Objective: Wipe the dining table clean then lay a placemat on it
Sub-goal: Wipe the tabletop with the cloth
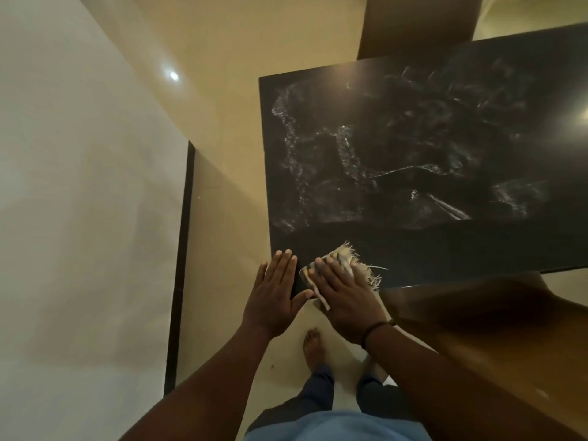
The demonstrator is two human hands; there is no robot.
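The dining table [413, 249] has a glossy black top with wet, whitish wipe streaks over its middle and left part. A frayed, striped beige cloth [362, 265] lies at the table's near left corner. My right hand [343, 297] presses flat on the cloth with straight fingers. My left hand [276, 294] is spread flat just left of it, at the table's corner edge, its thumb reaching toward the cloth. No placemat is in view.
A brown chair back [477, 329] stands at the near right, close to my right forearm. Another brown chair [416, 23] stands beyond the table's far side. A pale wall [79, 186] with a dark skirting runs along the left. My bare foot [313, 345] stands on beige floor tiles.
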